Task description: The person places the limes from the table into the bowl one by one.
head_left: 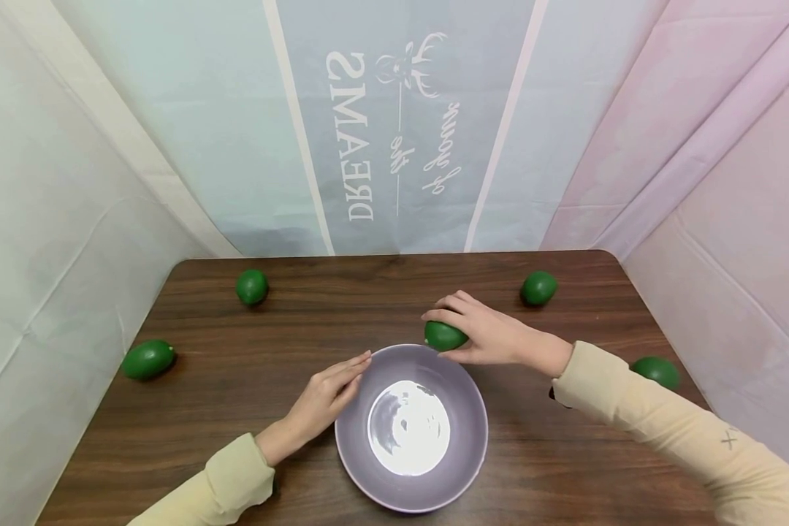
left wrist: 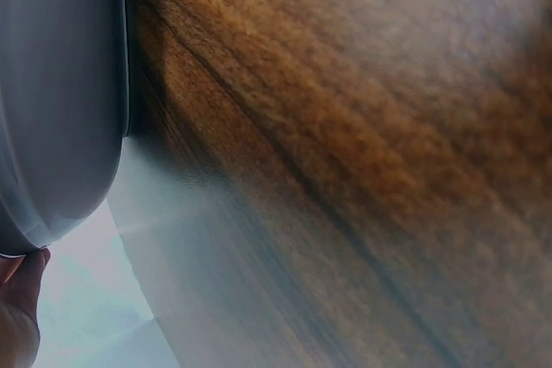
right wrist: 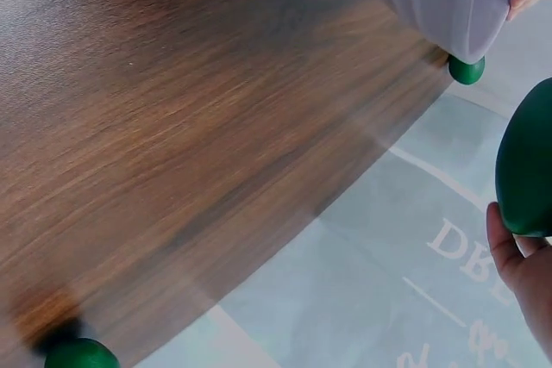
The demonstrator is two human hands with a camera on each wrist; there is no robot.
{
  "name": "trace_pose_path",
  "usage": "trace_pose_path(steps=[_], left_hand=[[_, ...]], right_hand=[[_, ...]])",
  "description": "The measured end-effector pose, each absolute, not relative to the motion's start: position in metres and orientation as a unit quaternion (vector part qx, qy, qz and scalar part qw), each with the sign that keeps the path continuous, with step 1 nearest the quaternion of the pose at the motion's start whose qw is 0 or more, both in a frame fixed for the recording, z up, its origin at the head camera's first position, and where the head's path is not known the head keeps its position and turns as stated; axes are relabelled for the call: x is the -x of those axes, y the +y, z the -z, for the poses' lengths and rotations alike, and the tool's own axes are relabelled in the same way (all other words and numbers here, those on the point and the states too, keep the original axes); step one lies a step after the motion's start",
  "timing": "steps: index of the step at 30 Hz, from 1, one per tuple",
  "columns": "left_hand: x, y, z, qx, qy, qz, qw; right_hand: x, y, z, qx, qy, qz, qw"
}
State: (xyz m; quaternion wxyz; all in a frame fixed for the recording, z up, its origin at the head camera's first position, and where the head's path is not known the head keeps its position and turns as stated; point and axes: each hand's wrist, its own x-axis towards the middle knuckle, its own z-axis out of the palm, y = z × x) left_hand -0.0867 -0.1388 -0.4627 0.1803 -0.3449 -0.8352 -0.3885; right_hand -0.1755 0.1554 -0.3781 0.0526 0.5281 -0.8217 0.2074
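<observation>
A wide purple bowl (head_left: pixel 351 453) stands on the dark wooden table, its inside shiny and holding nothing. At its far rim, my right hand (head_left: pixel 489 332) grips a green lime (head_left: pixel 444 336) between fingers and thumb. The same lime (right wrist: pixel 526 161) shows at the right edge of the right wrist view, above the table. My left hand (head_left: pixel 322 402) rests its straight fingers against the bowl's left rim. In the left wrist view, the bowl's outer wall (left wrist: pixel 60 84) fills the left side, with a bit of the left hand (left wrist: pixel 17 316) below it.
Other limes lie about the table: one at the back left (head_left: pixel 252 287), one at the left edge (head_left: pixel 148 359), one at the back right (head_left: pixel 538 288). Another lime (head_left: pixel 656 372) is partly behind the right sleeve. Printed cloth (head_left: pixel 394 234) hangs behind the table.
</observation>
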Motion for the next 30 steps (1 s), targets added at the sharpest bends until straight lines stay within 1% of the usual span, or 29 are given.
trace_pose_path(steps=[14,24,30], left_hand=[[0.087,-0.139,0.463,0.347,-0.833,0.385,0.192],[0.087,-0.140,0.462,0.348,-0.834,0.384,0.189],[0.087,-0.140,0.464,0.346,-0.835,0.385,0.188]], right_hand=[[0.167,0.146,0.368,-0.548,-0.813,-0.196,0.030],[0.163,0.138,0.364,-0.573,-0.799,-0.183,0.009],[0.160,0.134,0.364,-0.587,-0.791,-0.169,0.011]])
